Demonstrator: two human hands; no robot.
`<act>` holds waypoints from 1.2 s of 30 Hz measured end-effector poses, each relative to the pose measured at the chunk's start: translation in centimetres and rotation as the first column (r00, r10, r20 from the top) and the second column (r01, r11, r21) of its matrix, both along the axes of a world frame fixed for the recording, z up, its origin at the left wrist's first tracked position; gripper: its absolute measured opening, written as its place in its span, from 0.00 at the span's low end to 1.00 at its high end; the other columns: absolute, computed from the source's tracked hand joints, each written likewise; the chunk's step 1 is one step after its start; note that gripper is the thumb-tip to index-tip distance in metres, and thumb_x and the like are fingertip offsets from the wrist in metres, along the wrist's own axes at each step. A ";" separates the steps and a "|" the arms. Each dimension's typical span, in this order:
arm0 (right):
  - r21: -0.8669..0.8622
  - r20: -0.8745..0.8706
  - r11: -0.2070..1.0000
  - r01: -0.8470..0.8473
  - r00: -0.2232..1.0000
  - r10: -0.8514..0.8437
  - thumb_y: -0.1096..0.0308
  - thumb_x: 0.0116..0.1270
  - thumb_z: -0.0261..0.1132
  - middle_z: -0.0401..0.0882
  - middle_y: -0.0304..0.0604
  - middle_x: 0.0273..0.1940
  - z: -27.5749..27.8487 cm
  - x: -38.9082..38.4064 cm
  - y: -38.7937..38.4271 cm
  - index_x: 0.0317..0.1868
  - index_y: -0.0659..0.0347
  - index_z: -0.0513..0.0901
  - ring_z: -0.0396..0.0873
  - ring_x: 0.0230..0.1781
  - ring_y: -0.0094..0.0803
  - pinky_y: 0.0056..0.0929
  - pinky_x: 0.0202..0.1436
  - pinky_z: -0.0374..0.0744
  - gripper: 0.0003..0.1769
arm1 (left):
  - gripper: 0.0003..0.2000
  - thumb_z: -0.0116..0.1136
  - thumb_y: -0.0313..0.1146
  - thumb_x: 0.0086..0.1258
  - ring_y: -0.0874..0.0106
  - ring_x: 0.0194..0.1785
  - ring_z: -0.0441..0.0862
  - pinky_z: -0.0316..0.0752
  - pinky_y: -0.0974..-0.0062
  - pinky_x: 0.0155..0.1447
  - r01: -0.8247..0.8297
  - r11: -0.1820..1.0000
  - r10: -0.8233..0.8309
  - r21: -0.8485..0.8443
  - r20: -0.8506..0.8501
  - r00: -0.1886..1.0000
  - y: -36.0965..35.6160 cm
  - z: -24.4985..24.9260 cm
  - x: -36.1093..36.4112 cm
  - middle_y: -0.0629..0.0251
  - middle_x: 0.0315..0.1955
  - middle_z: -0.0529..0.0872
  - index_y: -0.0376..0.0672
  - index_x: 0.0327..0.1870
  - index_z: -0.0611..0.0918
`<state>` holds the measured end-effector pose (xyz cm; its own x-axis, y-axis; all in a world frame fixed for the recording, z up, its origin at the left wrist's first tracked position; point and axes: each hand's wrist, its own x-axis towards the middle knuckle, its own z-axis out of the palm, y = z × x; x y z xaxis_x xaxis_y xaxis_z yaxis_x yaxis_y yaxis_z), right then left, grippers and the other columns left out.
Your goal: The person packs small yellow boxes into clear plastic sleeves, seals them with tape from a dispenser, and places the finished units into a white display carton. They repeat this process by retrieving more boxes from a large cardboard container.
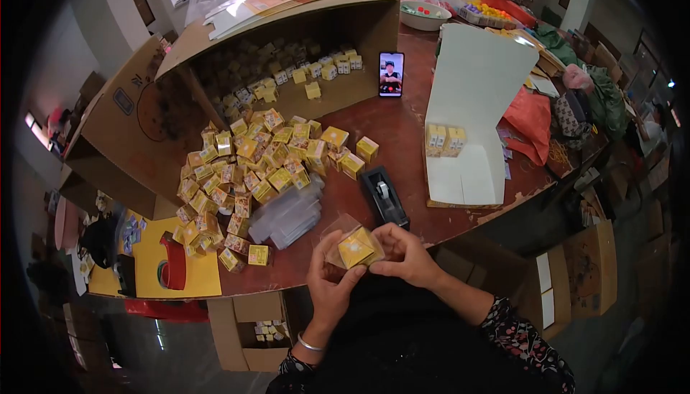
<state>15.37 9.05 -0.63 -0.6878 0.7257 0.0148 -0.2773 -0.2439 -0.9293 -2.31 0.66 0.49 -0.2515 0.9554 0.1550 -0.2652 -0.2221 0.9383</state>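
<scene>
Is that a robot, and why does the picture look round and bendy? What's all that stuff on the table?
There's no robot here! These are a person's own bare hands. There is just one picture, from a camera worn on the person's head, looking forward and down. It sees very wide, so the edges look curved.

The left hand and right hand together hold a small yellow box with clear plastic around it.

On the reddish table is a big heap of little yellow boxes. Beside it lie clear plastic pieces and a black tape dispenser. Farther back, a phone stands near a big cardboard box with more little boxes inside. On the right, an open white box holds a few more.
</scene>
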 end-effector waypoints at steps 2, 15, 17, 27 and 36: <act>0.136 0.134 0.985 -0.107 0.987 0.089 0.71 0.67 0.77 0.82 0.42 0.60 2.2 0.3 3.1 0.65 0.62 0.74 0.81 0.60 0.28 0.29 0.62 0.81 0.29 | 0.37 0.76 0.26 0.66 0.66 0.69 0.78 0.80 0.70 0.66 -0.035 0.999 0.035 0.010 -0.004 0.999 0.0 -0.5 -1.1 0.54 0.68 0.76 0.34 0.74 0.68; 0.706 0.706 0.635 -0.313 0.370 -0.603 0.60 0.68 0.69 0.88 0.56 0.52 1.1 -20.7 41.5 0.55 0.64 0.85 0.87 0.54 0.49 0.46 0.60 0.83 0.21 | 0.37 0.82 0.30 0.59 0.62 0.57 0.87 0.86 0.69 0.58 -0.176 0.984 0.151 0.005 -0.534 0.832 2.4 -8.7 -4.4 0.53 0.55 0.83 0.34 0.69 0.76; 0.688 0.725 0.679 -0.257 0.294 -0.623 0.59 0.68 0.68 0.87 0.56 0.54 -1.8 -24.0 45.5 0.57 0.64 0.85 0.86 0.55 0.50 0.46 0.61 0.83 0.22 | 0.37 0.81 0.29 0.59 0.62 0.58 0.86 0.87 0.69 0.56 -0.193 0.981 0.158 -0.013 -0.525 0.837 2.4 -9.7 -4.4 0.53 0.55 0.82 0.33 0.70 0.75; 0.700 0.714 0.612 -0.368 0.380 -0.588 0.55 0.58 0.77 0.88 0.55 0.51 -0.3 -24.8 44.7 0.57 0.56 0.84 0.87 0.50 0.49 0.46 0.55 0.84 0.28 | 0.38 0.81 0.29 0.59 0.60 0.59 0.84 0.87 0.69 0.56 -0.203 0.977 0.205 0.068 -0.568 0.797 1.9 -10.5 -4.9 0.51 0.58 0.80 0.31 0.70 0.73; 0.899 0.293 0.415 -0.139 0.895 -0.335 0.72 0.58 0.77 0.84 0.54 0.48 11.0 -10.7 22.2 0.57 0.61 0.69 0.86 0.47 0.54 0.43 0.46 0.85 0.30 | 0.38 0.80 0.42 0.59 0.53 0.69 0.79 0.77 0.53 0.72 0.008 0.986 -0.087 0.167 0.471 0.878 3.6 -2.5 -7.0 0.41 0.74 0.68 0.34 0.68 0.74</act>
<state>4.64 31.22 10.40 -0.7230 0.5194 0.4555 0.1788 0.7776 -0.6028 -9.33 4.31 -1.96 -0.2872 0.9417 0.1755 -0.6839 -0.3299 0.6508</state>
